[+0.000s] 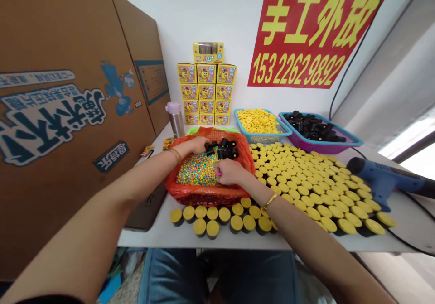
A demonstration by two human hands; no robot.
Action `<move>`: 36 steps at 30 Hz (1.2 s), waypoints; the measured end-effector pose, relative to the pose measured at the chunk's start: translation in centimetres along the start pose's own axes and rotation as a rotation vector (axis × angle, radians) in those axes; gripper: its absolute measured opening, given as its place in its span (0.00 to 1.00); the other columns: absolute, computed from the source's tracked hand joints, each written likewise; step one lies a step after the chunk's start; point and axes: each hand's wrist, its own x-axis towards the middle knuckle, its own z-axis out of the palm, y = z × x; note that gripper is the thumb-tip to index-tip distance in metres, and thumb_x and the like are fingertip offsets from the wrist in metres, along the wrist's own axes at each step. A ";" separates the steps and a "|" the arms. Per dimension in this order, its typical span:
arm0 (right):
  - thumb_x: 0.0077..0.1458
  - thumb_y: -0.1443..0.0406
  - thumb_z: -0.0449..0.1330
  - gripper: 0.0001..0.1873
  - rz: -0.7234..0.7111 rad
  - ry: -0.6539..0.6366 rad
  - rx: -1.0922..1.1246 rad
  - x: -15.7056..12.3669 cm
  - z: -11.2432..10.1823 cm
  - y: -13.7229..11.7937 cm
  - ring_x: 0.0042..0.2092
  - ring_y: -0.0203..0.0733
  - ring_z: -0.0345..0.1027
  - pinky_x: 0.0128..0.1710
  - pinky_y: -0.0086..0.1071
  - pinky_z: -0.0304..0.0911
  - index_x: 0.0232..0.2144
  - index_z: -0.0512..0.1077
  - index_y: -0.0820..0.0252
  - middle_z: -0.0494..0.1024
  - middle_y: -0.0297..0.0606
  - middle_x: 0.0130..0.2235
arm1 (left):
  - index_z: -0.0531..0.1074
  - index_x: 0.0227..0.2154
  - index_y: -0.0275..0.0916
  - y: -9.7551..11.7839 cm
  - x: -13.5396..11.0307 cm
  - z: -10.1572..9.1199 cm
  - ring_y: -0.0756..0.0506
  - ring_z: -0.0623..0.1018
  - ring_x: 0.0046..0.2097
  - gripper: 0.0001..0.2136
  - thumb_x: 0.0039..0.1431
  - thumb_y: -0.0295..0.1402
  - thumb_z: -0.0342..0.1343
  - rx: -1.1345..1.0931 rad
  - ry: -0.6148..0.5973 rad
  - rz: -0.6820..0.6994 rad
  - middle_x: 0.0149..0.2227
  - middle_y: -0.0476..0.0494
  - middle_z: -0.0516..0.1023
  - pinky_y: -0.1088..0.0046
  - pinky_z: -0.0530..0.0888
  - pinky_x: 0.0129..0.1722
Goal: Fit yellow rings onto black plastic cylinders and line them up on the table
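Note:
A basket lined with a red plastic bag (200,190) holds small multicoloured candy beads (197,170) and, at its back right, a pile of small black cups (227,150). My left hand (200,144) reaches over the back of the basket, its fingers closed at a black cup (210,150) by the pile. Low over the beads, my right hand (229,171) is curled around a small pink thing (219,173); most of it is hidden in the fist. Rows of black cups with yellow lids (212,213) stand in front of the basket.
Many yellow-lidded cups (302,172) cover the table's right side. Behind them are a blue basket of yellow lids (258,120) and a basket of black cups (314,127). A blue heat gun (384,181), stacked yellow boxes (207,91), a flask (176,119) and a large carton (68,91) surround them.

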 end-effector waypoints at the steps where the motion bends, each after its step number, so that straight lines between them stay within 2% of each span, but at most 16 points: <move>1: 0.48 0.63 0.60 0.10 -0.003 -0.005 -0.002 0.0 0.0 0.0 0.35 0.40 0.71 0.27 0.28 0.52 0.36 0.75 0.58 0.80 0.39 0.37 | 0.74 0.52 0.40 0.2 1.3 0.3 0.46 0.78 0.47 0.24 0.49 0.27 0.59 0.000 -0.040 0.001 0.52 0.43 0.79 0.77 0.71 0.46; 3: 0.47 0.64 0.60 0.10 -0.036 -0.015 0.008 0.1 -0.2 0.1 0.34 0.39 0.69 0.27 0.28 0.51 0.35 0.75 0.58 0.79 0.38 0.35 | 0.74 0.52 0.41 0.8 3.2 1.0 0.46 0.79 0.46 0.24 0.47 0.29 0.61 0.009 -0.089 -0.007 0.50 0.44 0.80 0.77 0.72 0.45; 6: 0.46 0.65 0.60 0.08 -0.117 -0.026 0.047 -0.1 -0.2 0.1 0.32 0.37 0.67 0.27 0.28 0.51 0.32 0.75 0.59 0.78 0.36 0.32 | 0.78 0.44 0.38 1.6 4.5 1.8 0.44 0.79 0.43 0.16 0.52 0.31 0.58 0.028 -0.023 -0.056 0.44 0.40 0.82 0.73 0.73 0.45; 8: 0.46 0.65 0.60 0.06 -0.145 -0.026 0.066 -0.4 -0.1 -0.1 0.31 0.36 0.65 0.26 0.28 0.50 0.29 0.75 0.59 0.77 0.35 0.30 | 0.77 0.44 0.35 1.7 4.4 1.9 0.42 0.78 0.45 0.15 0.57 0.35 0.56 0.034 0.051 -0.086 0.45 0.36 0.80 0.69 0.73 0.47; 10: 0.45 0.63 0.61 0.05 -0.165 -0.013 0.078 -0.7 0.1 -0.4 0.31 0.36 0.65 0.27 0.28 0.50 0.27 0.75 0.59 0.77 0.34 0.29 | 0.75 0.47 0.32 1.5 3.9 1.6 0.39 0.76 0.49 0.19 0.60 0.40 0.53 0.028 0.119 -0.113 0.48 0.32 0.78 0.67 0.72 0.50; 13: 0.50 0.62 0.60 0.09 -0.192 0.111 0.106 -0.5 -0.7 -0.2 0.31 0.36 0.64 0.29 0.28 0.51 0.23 0.73 0.60 0.76 0.35 0.29 | 0.73 0.46 0.29 1.0 2.7 1.2 0.40 0.75 0.50 0.20 0.65 0.41 0.47 -0.053 0.200 -0.126 0.47 0.30 0.77 0.66 0.71 0.51; 15: 0.56 0.61 0.55 0.15 -0.132 0.265 0.133 0.7 -2.4 1.7 0.30 0.35 0.64 0.30 0.28 0.52 0.22 0.73 0.61 0.75 0.36 0.27 | 0.73 0.43 0.30 0.6 1.9 1.1 0.42 0.76 0.47 0.16 0.65 0.37 0.46 -0.132 0.227 -0.131 0.45 0.32 0.78 0.66 0.72 0.49; 17: 0.61 0.60 0.50 0.19 0.045 0.450 0.157 2.8 -5.0 5.3 0.31 0.37 0.65 0.33 0.28 0.55 0.25 0.74 0.63 0.75 0.38 0.28 | 0.72 0.43 0.32 0.2 0.9 1.0 0.43 0.76 0.46 0.12 0.62 0.32 0.50 -0.180 0.231 -0.127 0.46 0.34 0.78 0.67 0.72 0.49; 18: 0.61 0.62 0.49 0.18 0.167 0.556 0.157 4.0 -6.3 7.7 0.34 0.39 0.67 0.35 0.28 0.57 0.30 0.76 0.64 0.77 0.39 0.31 | 0.72 0.44 0.33 -0.1 0.2 0.9 0.43 0.77 0.47 0.12 0.59 0.31 0.53 -0.197 0.223 -0.119 0.47 0.35 0.78 0.67 0.72 0.49; 20: 0.59 0.65 0.52 0.15 0.401 0.646 0.165 6.6 -8.6 12.9 0.42 0.41 0.70 0.42 0.29 0.60 0.43 0.75 0.67 0.78 0.44 0.41 | 0.72 0.45 0.35 -1.0 -1.4 0.7 0.43 0.77 0.48 0.14 0.56 0.33 0.56 -0.244 0.177 -0.061 0.48 0.37 0.78 0.67 0.72 0.50; 22: 0.55 0.62 0.60 0.24 0.567 0.538 0.160 8.9 -9.7 17.6 0.49 0.46 0.69 0.49 0.32 0.61 0.53 0.71 0.68 0.75 0.50 0.51 | 0.72 0.45 0.36 -1.9 -3.2 0.6 0.43 0.77 0.48 0.14 0.58 0.37 0.55 -0.294 0.138 0.006 0.47 0.39 0.79 0.67 0.72 0.49; 24: 0.51 0.57 0.65 0.36 0.622 0.350 0.128 10.8 -9.4 21.0 0.58 0.52 0.64 0.55 0.36 0.59 0.60 0.65 0.66 0.70 0.53 0.57 | 0.73 0.46 0.38 -2.6 -4.9 0.7 0.43 0.77 0.50 0.16 0.57 0.39 0.56 -0.340 0.163 0.065 0.49 0.39 0.79 0.66 0.71 0.52; 26: 0.47 0.54 0.68 0.46 0.664 0.200 0.095 12.4 -8.1 22.8 0.61 0.58 0.60 0.57 0.42 0.58 0.64 0.60 0.62 0.65 0.57 0.61 | 0.72 0.48 0.39 -2.8 -6.1 1.1 0.43 0.76 0.52 0.17 0.59 0.41 0.56 -0.383 0.231 0.067 0.51 0.40 0.78 0.65 0.71 0.53; 28: 0.46 0.53 0.68 0.50 0.702 0.119 0.078 13.6 -6.5 23.6 0.60 0.63 0.60 0.55 0.47 0.60 0.67 0.56 0.60 0.59 0.61 0.64 | 0.71 0.50 0.39 -2.7 -6.5 1.6 0.42 0.76 0.52 0.19 0.60 0.42 0.56 -0.378 0.234 0.045 0.52 0.40 0.77 0.65 0.71 0.53; 31: 0.49 0.53 0.65 0.49 0.735 0.115 0.047 14.8 -4.8 23.9 0.58 0.63 0.64 0.52 0.47 0.62 0.68 0.52 0.60 0.55 0.65 0.64 | 0.70 0.51 0.40 -2.4 -6.4 1.9 0.41 0.75 0.54 0.20 0.60 0.43 0.55 -0.317 0.188 0.004 0.54 0.39 0.76 0.63 0.71 0.54; 36: 0.51 0.57 0.62 0.42 0.741 0.186 -0.034 15.4 -4.2 24.3 0.52 0.62 0.69 0.48 0.46 0.64 0.65 0.56 0.60 0.62 0.63 0.59 | 0.70 0.50 0.41 -2.2 -6.3 1.8 0.40 0.77 0.52 0.18 0.62 0.43 0.54 -0.293 0.193 -0.075 0.52 0.41 0.77 0.64 0.72 0.50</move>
